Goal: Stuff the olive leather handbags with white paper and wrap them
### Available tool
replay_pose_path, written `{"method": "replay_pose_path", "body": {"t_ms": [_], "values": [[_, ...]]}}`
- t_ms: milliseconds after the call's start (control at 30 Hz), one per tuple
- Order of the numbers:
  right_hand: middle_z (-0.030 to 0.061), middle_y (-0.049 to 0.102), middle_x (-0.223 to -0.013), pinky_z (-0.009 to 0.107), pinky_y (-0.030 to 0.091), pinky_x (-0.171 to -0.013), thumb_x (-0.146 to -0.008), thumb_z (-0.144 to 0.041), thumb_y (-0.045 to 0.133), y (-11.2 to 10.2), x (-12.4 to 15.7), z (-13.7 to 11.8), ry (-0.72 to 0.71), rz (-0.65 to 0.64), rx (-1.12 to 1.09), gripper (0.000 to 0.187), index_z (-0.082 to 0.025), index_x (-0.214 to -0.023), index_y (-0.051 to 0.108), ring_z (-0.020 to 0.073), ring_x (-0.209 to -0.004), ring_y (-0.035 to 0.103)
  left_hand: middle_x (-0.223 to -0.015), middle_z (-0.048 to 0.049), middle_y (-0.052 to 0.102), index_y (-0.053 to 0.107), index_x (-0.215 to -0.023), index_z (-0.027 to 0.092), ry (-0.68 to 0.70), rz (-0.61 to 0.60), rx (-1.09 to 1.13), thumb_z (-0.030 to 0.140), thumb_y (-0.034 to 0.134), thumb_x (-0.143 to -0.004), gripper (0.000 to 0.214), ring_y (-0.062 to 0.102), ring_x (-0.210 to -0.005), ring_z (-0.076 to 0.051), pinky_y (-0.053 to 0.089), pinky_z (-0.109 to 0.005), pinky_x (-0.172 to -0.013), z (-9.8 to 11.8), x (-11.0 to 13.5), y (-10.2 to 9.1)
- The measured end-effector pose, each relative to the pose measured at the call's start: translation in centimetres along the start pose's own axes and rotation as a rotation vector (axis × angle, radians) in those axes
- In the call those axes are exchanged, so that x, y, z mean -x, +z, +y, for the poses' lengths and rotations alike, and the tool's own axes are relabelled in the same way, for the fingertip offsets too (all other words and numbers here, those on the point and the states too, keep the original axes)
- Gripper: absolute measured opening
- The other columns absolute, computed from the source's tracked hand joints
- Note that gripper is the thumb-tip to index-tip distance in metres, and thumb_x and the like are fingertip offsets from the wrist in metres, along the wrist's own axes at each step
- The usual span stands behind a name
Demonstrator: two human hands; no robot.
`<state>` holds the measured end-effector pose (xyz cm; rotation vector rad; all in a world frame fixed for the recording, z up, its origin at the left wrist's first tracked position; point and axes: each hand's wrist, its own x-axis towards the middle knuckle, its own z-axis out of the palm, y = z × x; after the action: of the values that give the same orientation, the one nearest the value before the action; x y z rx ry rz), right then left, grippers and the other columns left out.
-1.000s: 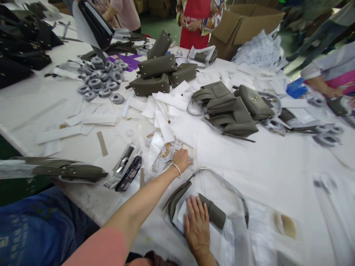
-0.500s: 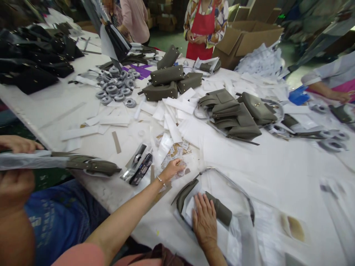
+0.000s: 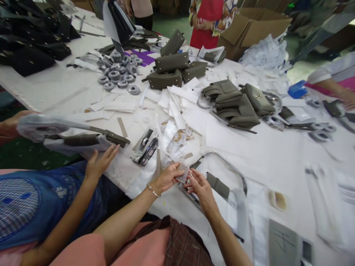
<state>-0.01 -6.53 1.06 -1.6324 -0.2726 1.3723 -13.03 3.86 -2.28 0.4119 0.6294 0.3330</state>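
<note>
My left hand (image 3: 168, 178) and my right hand (image 3: 200, 184) meet over the table's near edge. Together they pinch a small pale tag (image 3: 183, 173) between their fingertips. Just right of them lies an olive-grey bag strap (image 3: 219, 184) in a clear plastic sleeve on white paper. A loose heap of small tags (image 3: 177, 142) sits just beyond my hands.
A co-worker's hand (image 3: 100, 162) at the left holds a wrapped olive strap (image 3: 83, 139). A tape dispenser (image 3: 145, 147) lies by the tags. Olive bags (image 3: 235, 105), grey tape rolls (image 3: 119, 72), black bags (image 3: 30, 48) and cardboard boxes (image 3: 257, 26) lie farther back. Other people stand around.
My left hand drew back from the tag heap with a tag. My right hand lifted off the strap and joined it. The co-worker's wrapped strap moved up and right.
</note>
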Motion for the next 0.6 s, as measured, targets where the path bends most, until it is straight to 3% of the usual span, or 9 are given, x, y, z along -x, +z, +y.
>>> {"method": "replay_pose_path", "body": {"t_ms": [100, 167, 300, 467, 600], "values": [[0.0021, 0.068, -0.075, 0.027, 0.051, -0.059, -0.067, -0.054, 0.078, 0.3, 0.4, 0.2, 0.019, 0.006, -0.019, 0.046, -0.018, -0.093, 0.069, 0.0151, -0.064, 0.062, -0.087, -0.0043, 0.068, 0.063, -0.097, 0.013, 0.003, -0.002, -0.042, 0.027, 0.082, -0.069, 0.037, 0.061, -0.069, -0.010, 0.047, -0.018, -0.064, -0.6, 0.4, 0.7], [0.0007, 0.065, -0.066, 0.026, 0.049, -0.057, -0.067, -0.055, 0.077, -0.1, 0.6, 0.3, 0.006, 0.048, -0.013, 0.041, -0.017, -0.079, 0.070, 0.0126, -0.057, 0.057, -0.089, -0.0043, 0.068, 0.063, -0.098, 0.013, 0.001, -0.001, -0.099, 0.029, 0.080, -0.070, 0.037, 0.060, -0.069, -0.010, 0.046, -0.020, -0.065, -0.6, 0.5, 0.9], [0.0029, 0.068, -0.070, 0.028, 0.049, -0.057, -0.067, -0.056, 0.077, -0.9, 0.9, 0.1, 0.030, 0.045, 0.011, 0.042, -0.017, -0.082, 0.071, 0.0144, -0.058, 0.058, -0.095, -0.0035, 0.067, 0.062, -0.103, 0.014, 0.029, -0.026, -0.257, 0.033, 0.077, -0.074, 0.038, 0.059, -0.072, -0.011, 0.046, -0.022, -0.069, -0.8, 0.5, 0.9], [0.0007, 0.062, -0.061, 0.027, 0.046, -0.055, -0.069, -0.060, 0.073, -0.7, 0.9, 0.6, 0.056, 0.072, -0.072, 0.043, -0.018, -0.066, 0.064, 0.0128, -0.055, 0.054, -0.093, -0.0027, 0.065, 0.062, -0.104, 0.014, 0.106, -0.058, -0.456, 0.035, 0.069, -0.080, 0.032, 0.056, -0.078, -0.013, 0.044, -0.022, -0.073, -1.4, -0.1, 1.2], [-0.0010, 0.059, -0.060, 0.025, 0.041, -0.052, -0.070, -0.060, 0.072, -0.6, 0.6, 1.1, 0.077, 0.123, -0.173, 0.041, -0.019, -0.074, 0.065, 0.0128, -0.055, 0.052, -0.100, -0.0026, 0.066, 0.063, -0.109, 0.016, 0.134, -0.092, -0.645, 0.028, 0.062, -0.082, 0.029, 0.057, -0.088, -0.016, 0.044, -0.024, -0.082, -0.9, -0.3, 1.7]]}}
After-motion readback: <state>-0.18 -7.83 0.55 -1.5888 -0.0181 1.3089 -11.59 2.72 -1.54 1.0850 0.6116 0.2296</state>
